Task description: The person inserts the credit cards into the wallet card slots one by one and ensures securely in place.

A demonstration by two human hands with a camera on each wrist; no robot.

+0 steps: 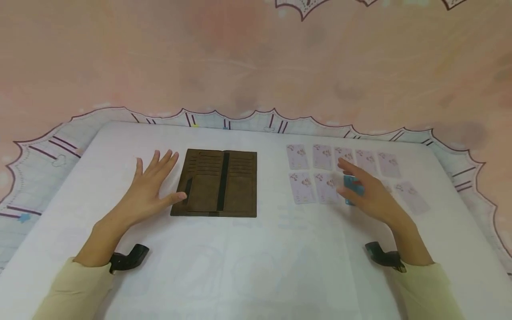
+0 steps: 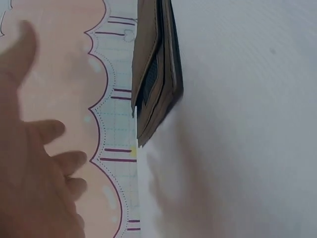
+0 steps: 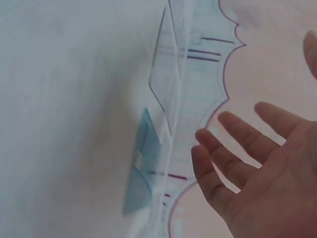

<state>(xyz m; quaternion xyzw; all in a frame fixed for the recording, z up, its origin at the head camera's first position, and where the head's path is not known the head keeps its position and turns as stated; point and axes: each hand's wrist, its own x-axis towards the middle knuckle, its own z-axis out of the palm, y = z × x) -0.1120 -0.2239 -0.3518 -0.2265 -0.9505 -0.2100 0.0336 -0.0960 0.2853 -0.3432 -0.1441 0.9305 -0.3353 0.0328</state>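
A brown wallet (image 1: 240,195) lies unfolded on the white table, its card slots facing up and a dark strip down its middle. Beside its left edge is my left hand (image 1: 148,191), fingers spread and straight, holding nothing; the thumb tip overlaps the wallet in the head view. To the right, pale pink patterned cards (image 1: 301,187) lie in two rows. Over the lower row hovers my right hand (image 1: 370,195), fingers extended and nothing held. A blue card (image 1: 349,182) shows partly beneath it, also seen as a blue card (image 3: 141,168) in the right wrist view. Some cards are partly hidden by this hand.
The white table (image 1: 248,266) has a patterned cloth border (image 1: 248,121) along its back and sides. Dark wrist-worn devices, one on the left wrist (image 1: 129,258) and one on the right wrist (image 1: 383,255), jut inward above the tabletop.
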